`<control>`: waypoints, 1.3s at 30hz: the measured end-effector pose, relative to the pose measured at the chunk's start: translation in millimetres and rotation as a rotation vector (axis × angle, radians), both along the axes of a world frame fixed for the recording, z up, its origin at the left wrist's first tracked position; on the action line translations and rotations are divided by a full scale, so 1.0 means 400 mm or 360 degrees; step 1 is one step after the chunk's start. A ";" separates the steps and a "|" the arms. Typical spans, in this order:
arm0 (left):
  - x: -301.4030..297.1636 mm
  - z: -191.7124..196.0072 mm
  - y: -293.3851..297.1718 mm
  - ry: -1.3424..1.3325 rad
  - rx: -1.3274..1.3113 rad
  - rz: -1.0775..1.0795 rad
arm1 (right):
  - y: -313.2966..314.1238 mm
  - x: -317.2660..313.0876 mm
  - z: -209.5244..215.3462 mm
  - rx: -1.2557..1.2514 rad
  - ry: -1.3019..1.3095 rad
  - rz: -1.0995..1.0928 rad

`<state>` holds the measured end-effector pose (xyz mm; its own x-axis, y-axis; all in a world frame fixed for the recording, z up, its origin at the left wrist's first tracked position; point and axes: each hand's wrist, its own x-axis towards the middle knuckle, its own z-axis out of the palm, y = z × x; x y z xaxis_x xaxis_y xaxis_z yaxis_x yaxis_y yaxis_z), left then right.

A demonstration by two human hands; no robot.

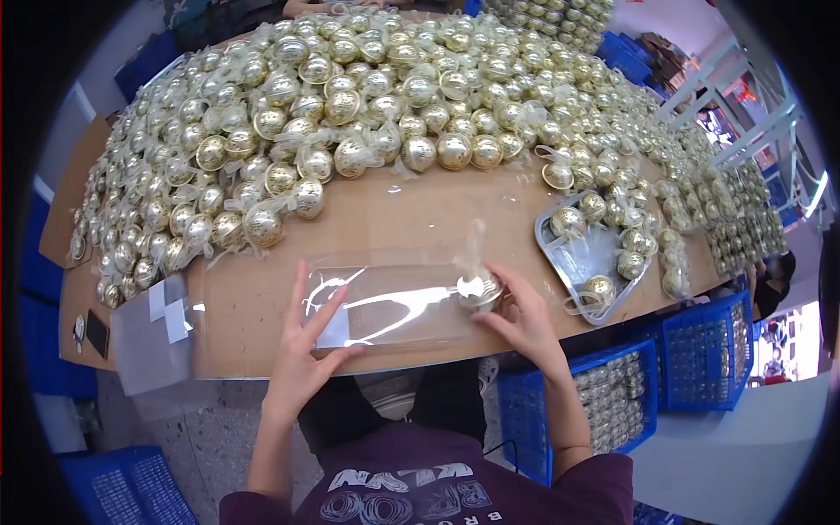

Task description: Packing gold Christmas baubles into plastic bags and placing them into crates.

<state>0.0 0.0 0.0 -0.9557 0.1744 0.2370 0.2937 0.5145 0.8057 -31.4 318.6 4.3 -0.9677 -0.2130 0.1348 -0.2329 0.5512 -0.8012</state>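
A clear plastic box (394, 308) lies lengthwise in front of me on the brown tabletop, with a white label near its left end. My left hand (308, 350) rests at that left end, fingers spread over and along the plastic. At the other end, my right hand (522, 317) has its thumb and fingers around a gold bauble (479, 290) with a pale ribbon sticking up. Glare on the plastic hides whether the bauble is inside the box or at its opening.
A big heap of gold baubles (350, 105) covers the far table. A metal tray (573, 254) with several baubles sits to the right. Flat plastic packaging (153, 337), white slips and a phone (97, 334) lie left. Blue crates (647, 385) stand below right.
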 end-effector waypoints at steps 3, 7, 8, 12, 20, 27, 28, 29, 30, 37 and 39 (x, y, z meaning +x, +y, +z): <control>-0.015 0.008 -0.006 -0.0014 0.0064 -0.0098 | -0.048 -0.027 -0.010 -0.0094 -0.0292 0.0174; -0.023 -0.001 0.004 0.0040 -0.0205 -0.0516 | -0.186 -0.059 -0.072 -0.0065 0.0027 0.0478; -0.018 -0.007 0.013 0.0056 -0.0201 -0.0484 | -0.220 -0.070 -0.067 -0.0195 -0.0118 0.0459; -0.002 0.009 0.035 0.0152 -0.0261 -0.0367 | -0.248 -0.097 -0.013 -0.0630 -0.0676 0.0679; 0.003 0.009 0.030 0.0162 -0.0298 -0.0343 | 0.178 -0.343 0.093 -0.0223 -0.1054 0.1100; -0.010 0.016 0.034 0.0150 -0.0308 -0.0330 | 0.151 -0.731 0.121 0.0814 0.0436 -0.0219; -0.010 0.016 0.035 0.0147 -0.0284 -0.0351 | 0.117 -0.729 0.150 0.1082 -0.0200 -0.0391; -0.006 0.015 0.036 0.0146 -0.0257 -0.0381 | 0.120 -0.729 0.132 0.1084 -0.0202 -0.0378; -0.004 0.014 0.037 0.0145 -0.0256 -0.0383 | 0.142 -0.720 0.106 0.1080 0.0288 -0.0489; 0.007 -0.002 0.030 0.0146 -0.0256 -0.0296 | 0.136 -0.347 0.105 0.0647 0.0784 0.0005; 0.004 -0.003 0.036 0.0202 -0.0246 -0.0253 | 0.131 -0.195 0.109 0.0028 -0.0080 0.0078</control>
<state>1.8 14.6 -1.2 -0.8778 0.3634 0.3121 0.4742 0.5681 0.6726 -109.6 371.2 47.8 -0.9616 -0.2620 0.0820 -0.2195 0.5541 -0.8030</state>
